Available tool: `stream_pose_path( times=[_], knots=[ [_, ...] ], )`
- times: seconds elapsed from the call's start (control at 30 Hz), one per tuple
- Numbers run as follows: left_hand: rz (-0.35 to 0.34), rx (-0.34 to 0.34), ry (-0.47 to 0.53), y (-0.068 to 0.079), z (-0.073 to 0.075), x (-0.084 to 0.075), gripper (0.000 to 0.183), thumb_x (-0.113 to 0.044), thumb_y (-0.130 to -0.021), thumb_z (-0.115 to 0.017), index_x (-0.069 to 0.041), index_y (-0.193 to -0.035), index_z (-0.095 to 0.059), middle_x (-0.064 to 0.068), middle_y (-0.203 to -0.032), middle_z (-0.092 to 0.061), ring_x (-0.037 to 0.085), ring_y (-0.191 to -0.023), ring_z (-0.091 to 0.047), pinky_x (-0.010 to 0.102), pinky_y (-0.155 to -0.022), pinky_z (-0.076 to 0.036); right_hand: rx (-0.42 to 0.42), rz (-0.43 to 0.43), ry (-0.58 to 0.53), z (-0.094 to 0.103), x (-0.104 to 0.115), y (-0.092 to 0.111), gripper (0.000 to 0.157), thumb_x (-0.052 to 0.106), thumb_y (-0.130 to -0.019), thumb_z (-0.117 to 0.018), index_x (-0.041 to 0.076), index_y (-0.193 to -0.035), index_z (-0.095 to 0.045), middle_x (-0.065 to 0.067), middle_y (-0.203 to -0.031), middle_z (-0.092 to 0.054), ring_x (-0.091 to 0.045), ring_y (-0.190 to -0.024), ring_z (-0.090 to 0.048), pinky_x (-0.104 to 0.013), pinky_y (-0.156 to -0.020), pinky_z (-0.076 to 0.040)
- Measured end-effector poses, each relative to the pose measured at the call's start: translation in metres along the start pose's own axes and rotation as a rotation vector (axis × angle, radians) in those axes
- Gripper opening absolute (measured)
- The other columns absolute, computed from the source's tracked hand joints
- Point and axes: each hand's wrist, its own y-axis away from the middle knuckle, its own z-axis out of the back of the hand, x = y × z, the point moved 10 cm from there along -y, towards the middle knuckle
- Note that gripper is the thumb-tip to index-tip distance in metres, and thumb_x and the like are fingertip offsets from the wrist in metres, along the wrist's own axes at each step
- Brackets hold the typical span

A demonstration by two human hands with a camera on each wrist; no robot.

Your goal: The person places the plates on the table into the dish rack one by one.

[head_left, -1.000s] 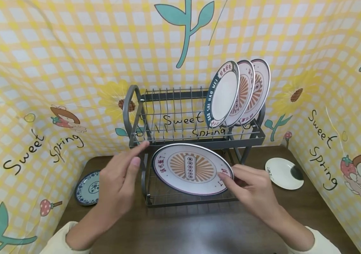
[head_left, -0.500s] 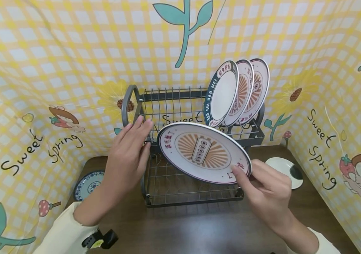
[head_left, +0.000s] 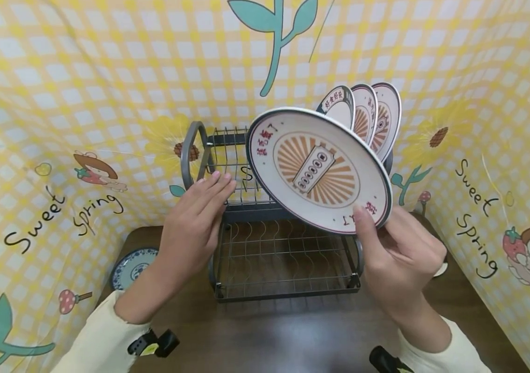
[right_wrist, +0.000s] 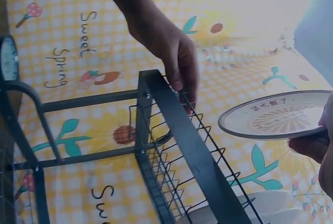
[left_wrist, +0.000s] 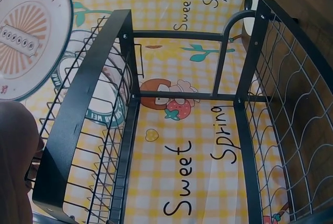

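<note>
My right hand (head_left: 402, 259) pinches a white oval plate (head_left: 318, 171) by its lower right rim, thumb on the face. The plate, with an orange sunburst and red lettering, is held tilted in front of the upper tier of a dark grey two-tier dish rack (head_left: 255, 212). My left hand (head_left: 195, 223) holds the rack's front left corner, its fingers over the rail; the right wrist view also shows this left hand (right_wrist: 169, 47) there. Behind the held plate, several plates (head_left: 388, 119) stand upright at the upper tier's right, partly hidden.
A blue-patterned plate (head_left: 131, 267) lies on the brown table (head_left: 265, 331) to the rack's left. At right, a pale plate (head_left: 441, 269) is mostly hidden behind my right hand. The rack's wire lower tier (head_left: 288, 264) is below. Yellow checked cloth (head_left: 120, 77) surrounds the table.
The plate in my right hand has risen from before the lower tier to the upper tier and tilted more upright. My left hand has moved up and right onto the rack's corner.
</note>
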Motion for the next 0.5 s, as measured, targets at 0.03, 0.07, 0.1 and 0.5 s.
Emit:
stream_pose_path(
  times=[0.03, 0.07, 0.1, 0.5],
  knots=[
    [0.000, 0.001, -0.003, 0.000, 0.000, 0.000, 0.038, -0.004, -0.095, -0.056, -0.008, -0.133, -0.058, 0.009, -0.134, -0.059, 0.026, -0.129, -0.052, 0.038, -0.116, -0.034, -0.013, -0.006, 0.004, -0.001, 0.000, -0.002, 0.010, -0.007, -0.073, -0.072, -0.014, -0.067, -0.069, -0.018, -0.056, -0.057, -0.007, -0.059, -0.044, -0.013, -0.054, -0.034],
    [0.000, 0.001, -0.005, 0.000, 0.000, 0.000, 0.038, -0.004, -0.095, -0.055, -0.008, -0.133, -0.059, 0.009, -0.134, -0.060, 0.026, -0.129, -0.053, 0.038, -0.116, -0.034, -0.026, -0.012, 0.006, -0.003, -0.001, -0.004, 0.008, -0.008, -0.074, -0.072, -0.014, -0.069, -0.070, -0.019, -0.057, -0.058, -0.007, -0.059, -0.045, -0.013, -0.054, -0.034],
    [0.000, 0.002, -0.010, 0.000, 0.000, 0.000, 0.037, -0.004, -0.096, -0.054, -0.008, -0.133, -0.058, 0.009, -0.134, -0.059, 0.026, -0.129, -0.053, 0.038, -0.116, -0.035, -0.036, -0.017, 0.012, -0.004, -0.001, -0.006, 0.007, -0.007, -0.074, -0.072, -0.014, -0.070, -0.071, -0.020, -0.057, -0.058, -0.007, -0.059, -0.045, -0.013, -0.053, -0.034],
    [0.009, -0.002, -0.011, 0.000, 0.000, 0.000, 0.034, -0.009, -0.100, -0.049, -0.007, -0.132, -0.059, 0.010, -0.134, -0.059, 0.025, -0.128, -0.053, 0.044, -0.111, -0.041, -0.068, -0.011, 0.144, -0.024, -0.013, -0.019, 0.019, 0.006, -0.081, -0.071, -0.006, -0.067, -0.070, -0.013, -0.052, -0.048, -0.009, -0.056, -0.040, -0.016, -0.053, -0.030]
  ],
)
